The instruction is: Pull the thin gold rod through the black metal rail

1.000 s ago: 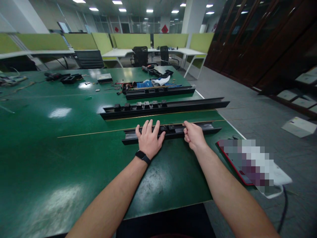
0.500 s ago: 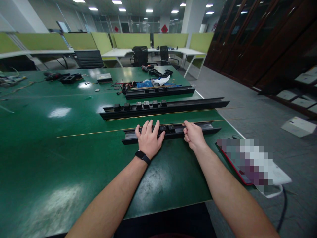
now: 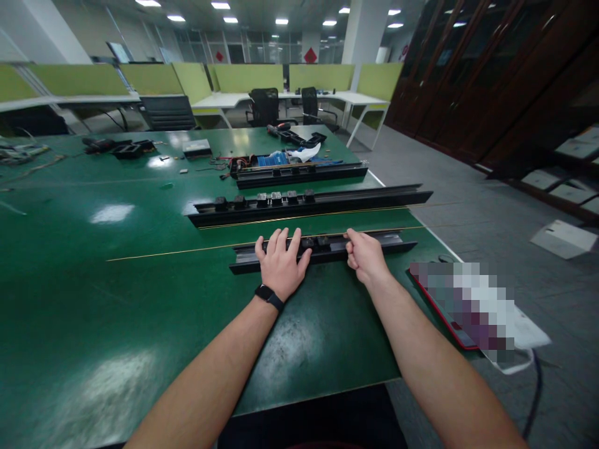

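A short black channel-shaped rail (image 3: 397,244) lies across the green table in front of me. My left hand (image 3: 281,265), wearing a dark wristband (image 3: 269,295), rests over its left part with the fingers spread. Small black blocks (image 3: 314,242) sit in the channel between my hands; others may be under my left palm. Along the far edge of the rail runs a long thin gold-coloured rod (image 3: 173,253), sticking out well past the rail's left end. My right hand (image 3: 365,254) is closed, with thumb and forefinger pinched on this rod above the rail.
Behind lies a longer black rail (image 3: 365,199) with several blocks in it, and another rail (image 3: 327,174) farther back. A blue bundle (image 3: 272,159), power tools (image 3: 100,144) and a small box (image 3: 196,148) are at the far side. A red-edged tablet-like object (image 3: 440,305) lies at right.
Both hands stay in nearly the same place. The left end of the thin rod has shifted very slightly down and left.
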`<state>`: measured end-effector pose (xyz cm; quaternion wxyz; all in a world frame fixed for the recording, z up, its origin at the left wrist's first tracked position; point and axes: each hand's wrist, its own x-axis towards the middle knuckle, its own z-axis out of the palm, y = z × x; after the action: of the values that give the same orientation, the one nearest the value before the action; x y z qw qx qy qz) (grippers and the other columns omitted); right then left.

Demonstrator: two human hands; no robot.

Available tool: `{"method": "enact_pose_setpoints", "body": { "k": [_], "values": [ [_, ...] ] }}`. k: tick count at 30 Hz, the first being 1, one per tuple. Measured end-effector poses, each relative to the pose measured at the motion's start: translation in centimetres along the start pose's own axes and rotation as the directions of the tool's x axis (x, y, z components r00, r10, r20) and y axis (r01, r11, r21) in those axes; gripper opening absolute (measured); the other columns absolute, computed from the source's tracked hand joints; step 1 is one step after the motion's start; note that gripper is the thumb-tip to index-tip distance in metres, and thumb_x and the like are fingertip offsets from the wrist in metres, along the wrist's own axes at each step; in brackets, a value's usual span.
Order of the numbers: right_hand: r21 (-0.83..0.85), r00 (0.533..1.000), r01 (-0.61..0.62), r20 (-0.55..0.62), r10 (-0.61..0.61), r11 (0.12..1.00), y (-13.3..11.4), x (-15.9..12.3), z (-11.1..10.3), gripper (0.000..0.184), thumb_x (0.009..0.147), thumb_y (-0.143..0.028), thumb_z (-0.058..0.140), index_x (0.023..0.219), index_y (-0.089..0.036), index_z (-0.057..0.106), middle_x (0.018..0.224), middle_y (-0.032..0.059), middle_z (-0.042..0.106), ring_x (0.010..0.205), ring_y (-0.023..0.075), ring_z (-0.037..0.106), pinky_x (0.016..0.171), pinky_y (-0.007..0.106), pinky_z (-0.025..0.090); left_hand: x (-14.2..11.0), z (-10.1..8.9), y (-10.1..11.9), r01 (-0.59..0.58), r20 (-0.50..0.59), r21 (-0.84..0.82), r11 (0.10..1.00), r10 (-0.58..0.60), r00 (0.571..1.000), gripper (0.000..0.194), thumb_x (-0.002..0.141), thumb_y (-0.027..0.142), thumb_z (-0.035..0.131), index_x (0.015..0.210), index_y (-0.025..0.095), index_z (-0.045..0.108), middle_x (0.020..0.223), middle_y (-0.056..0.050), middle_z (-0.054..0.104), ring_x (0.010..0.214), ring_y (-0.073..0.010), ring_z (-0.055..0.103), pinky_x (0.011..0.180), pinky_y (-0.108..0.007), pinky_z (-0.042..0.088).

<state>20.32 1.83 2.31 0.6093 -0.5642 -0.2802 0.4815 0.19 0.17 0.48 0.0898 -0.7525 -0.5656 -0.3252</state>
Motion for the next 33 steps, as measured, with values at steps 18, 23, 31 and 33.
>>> {"method": "enact_pose_setpoints", "body": {
  "k": [18, 23, 31, 33],
  "values": [
    [0.019, 1.000, 0.001, -0.029, -0.001, 1.000, -0.22, -0.16, 0.14, 0.021, 0.092, -0.035, 0.069, 0.084, -0.017, 0.061, 0.048, -0.0064, 0.049, 0.025, 0.0043, 0.030, 0.027, 0.017, 0.017, -0.01, -0.13, 0.02, -0.003, 0.008, 0.002, 1.000, 0.003, 1.000, 0.052, 0.101, 0.049, 0.050, 0.149, 0.028, 0.055, 0.152, -0.014, 0.056, 0.145, -0.0337, 0.046, 0.124, -0.062, 0.015],
    [0.016, 1.000, 0.007, -0.019, -0.007, 1.000, -0.03, -0.03, 0.04, 0.020, 0.092, -0.035, 0.069, 0.085, -0.017, 0.062, 0.048, -0.0063, 0.050, 0.025, 0.0043, 0.031, 0.027, 0.017, 0.017, -0.02, -0.10, -0.01, -0.010, 0.007, 0.009, 1.000, 0.010, 1.000, 0.053, 0.101, 0.049, 0.050, 0.149, 0.027, 0.054, 0.153, -0.015, 0.056, 0.145, -0.0335, 0.046, 0.124, -0.061, 0.015],
    [0.004, 1.000, 0.013, -0.012, -0.013, 1.000, 0.20, 0.22, -0.07, 0.022, 0.093, -0.037, 0.068, 0.086, -0.016, 0.064, 0.047, -0.0067, 0.049, 0.024, 0.0043, 0.030, 0.026, 0.017, 0.016, -0.01, -0.02, -0.01, -0.010, 0.006, 0.023, 1.000, 0.010, 1.000, 0.053, 0.102, 0.050, 0.049, 0.149, 0.027, 0.055, 0.153, -0.014, 0.056, 0.144, -0.0338, 0.047, 0.124, -0.061, 0.016],
    [-0.003, 1.000, 0.010, -0.010, -0.010, 1.000, 0.16, 0.20, -0.03, 0.020, 0.093, -0.034, 0.068, 0.086, -0.015, 0.065, 0.048, -0.0066, 0.049, 0.024, 0.0042, 0.030, 0.026, 0.018, 0.016, 0.00, -0.02, -0.01, -0.010, 0.000, 0.023, 1.000, 0.010, 1.000, 0.053, 0.102, 0.050, 0.050, 0.149, 0.027, 0.055, 0.153, -0.014, 0.056, 0.144, -0.0339, 0.047, 0.123, -0.061, 0.016]
  ]
}}
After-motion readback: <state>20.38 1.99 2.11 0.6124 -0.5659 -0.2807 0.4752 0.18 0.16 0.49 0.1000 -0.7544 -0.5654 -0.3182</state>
